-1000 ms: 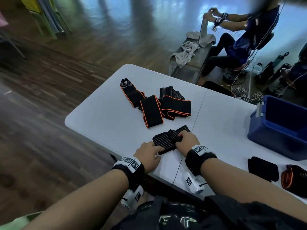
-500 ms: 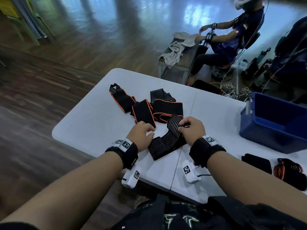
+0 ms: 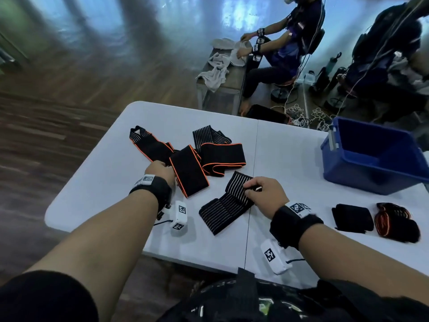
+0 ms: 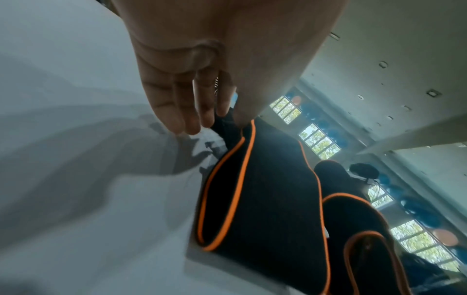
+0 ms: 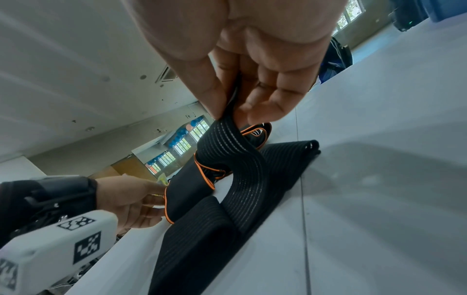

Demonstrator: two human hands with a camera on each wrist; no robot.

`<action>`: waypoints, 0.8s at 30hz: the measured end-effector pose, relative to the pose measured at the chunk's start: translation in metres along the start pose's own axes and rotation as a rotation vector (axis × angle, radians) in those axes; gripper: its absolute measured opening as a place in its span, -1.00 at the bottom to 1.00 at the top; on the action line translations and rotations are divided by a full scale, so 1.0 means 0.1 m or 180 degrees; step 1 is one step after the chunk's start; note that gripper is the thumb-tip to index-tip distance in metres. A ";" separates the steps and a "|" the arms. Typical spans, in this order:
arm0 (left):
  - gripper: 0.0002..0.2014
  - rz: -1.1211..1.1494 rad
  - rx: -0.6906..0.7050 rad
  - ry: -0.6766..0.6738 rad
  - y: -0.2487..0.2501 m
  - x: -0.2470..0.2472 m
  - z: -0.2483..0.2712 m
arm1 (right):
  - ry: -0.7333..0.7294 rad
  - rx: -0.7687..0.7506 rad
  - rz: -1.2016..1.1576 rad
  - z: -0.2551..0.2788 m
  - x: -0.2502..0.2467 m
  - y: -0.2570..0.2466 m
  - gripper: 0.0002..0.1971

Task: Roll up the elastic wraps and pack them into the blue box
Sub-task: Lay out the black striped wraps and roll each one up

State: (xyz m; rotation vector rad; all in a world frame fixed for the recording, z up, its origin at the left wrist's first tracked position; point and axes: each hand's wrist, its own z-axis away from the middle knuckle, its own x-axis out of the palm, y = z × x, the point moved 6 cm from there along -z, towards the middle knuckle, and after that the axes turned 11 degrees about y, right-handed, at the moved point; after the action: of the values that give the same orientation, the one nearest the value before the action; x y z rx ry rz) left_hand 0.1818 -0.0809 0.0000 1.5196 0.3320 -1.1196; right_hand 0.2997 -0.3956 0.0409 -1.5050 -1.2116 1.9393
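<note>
A black wrap with thin white stripes [image 3: 226,205] lies partly folded near the table's front. My right hand [image 3: 249,188] pinches its far end between thumb and fingers [image 5: 232,115] and lifts it off the table, so the striped wrap [image 5: 242,171] arches upward. My left hand [image 3: 168,169] is at the near edge of a black orange-edged wrap [image 3: 189,174]. In the left wrist view the thumb and index finger [image 4: 227,117] pinch the end of that orange-edged wrap [image 4: 265,189]. The blue box [image 3: 348,168] stands open at the right.
More orange-edged and striped wraps [image 3: 220,154] lie tangled at the table's middle. Two rolled wraps [image 3: 352,217] [image 3: 394,223] sit at the front right below the box. The white table [image 3: 92,182] ends close on the left. A seated person [image 3: 285,49] works beyond it.
My left hand has let go of the striped wrap and moved left and away to the orange-edged wrap. My right hand has kept hold of the striped wrap's end.
</note>
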 end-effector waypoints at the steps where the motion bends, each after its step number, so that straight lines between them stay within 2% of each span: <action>1: -0.70 0.0016 -0.0008 -0.0035 -0.01 0.02 -0.03 | -0.0020 0.0025 0.0014 0.01 0.01 0.00 -0.72; 5: -0.77 0.0267 -0.0053 -0.0123 0.00 0.01 -0.06 | -0.0042 0.0078 0.0036 0.02 0.04 -0.01 -0.74; 8: -0.92 0.0471 0.0005 0.0115 0.09 -0.08 -0.06 | 0.0018 0.0075 0.0030 0.00 0.04 -0.05 -0.73; 9: -0.96 0.0548 0.0137 0.0214 0.16 -0.13 -0.05 | 0.0038 0.0056 0.0019 -0.01 0.03 -0.08 -0.73; 13: -0.88 0.0840 0.0872 0.0512 0.60 -0.49 0.02 | 0.0097 -0.0212 -0.0033 -0.12 -0.07 -0.37 -0.68; 20: -0.82 0.0804 0.2364 0.0871 1.72 -1.34 0.28 | 0.0332 -0.1100 -0.0246 -0.37 -0.54 -1.37 -0.73; 22: -0.80 0.0853 0.2607 0.0965 2.01 -1.52 0.33 | 0.0435 -0.1373 -0.0324 -0.44 -0.70 -1.68 -0.72; 24: -0.79 0.1027 0.2648 0.0951 2.30 -1.66 0.37 | 0.0501 -0.1558 -0.0401 -0.52 -0.85 -1.95 -0.73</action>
State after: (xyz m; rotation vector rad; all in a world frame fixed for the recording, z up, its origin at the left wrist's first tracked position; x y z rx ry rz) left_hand 0.2504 -0.1216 0.2749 2.3800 -0.2206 -0.7941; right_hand 0.3401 -0.3329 0.2473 -1.7197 -1.7454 1.4751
